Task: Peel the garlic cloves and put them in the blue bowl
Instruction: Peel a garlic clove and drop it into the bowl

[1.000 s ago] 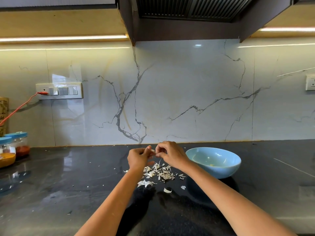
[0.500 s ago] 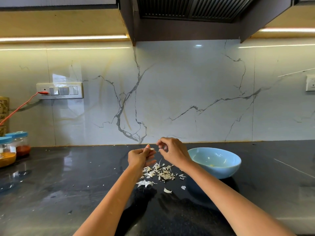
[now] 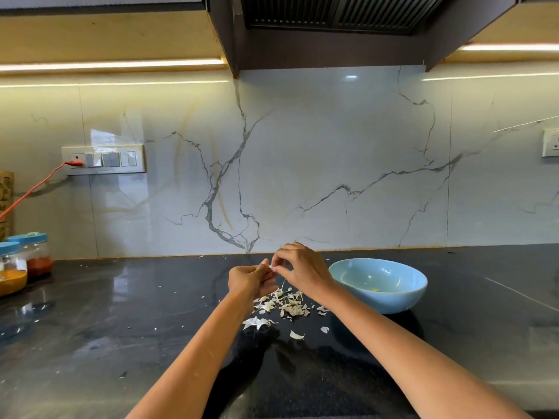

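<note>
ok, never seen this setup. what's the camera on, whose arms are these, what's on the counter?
There is no robot here: a person works with bare hands, and the single wide-angle camera sits on their head, looking forward and down. That is why both forearms reach in from the bottom edge.

The left hand and the right hand meet above the counter, pinching a small garlic clove between their fingertips. It is too small to tell how much skin remains on it.

Below the hands, a pile of white garlic peels lies on the dark glossy counter. To the right stands the blue bowl, with something small and pale inside, probably peeled garlic.

At the far left are two blue-lidded jars holding orange and red powders, and a switch panel on the marble wall.
</note>
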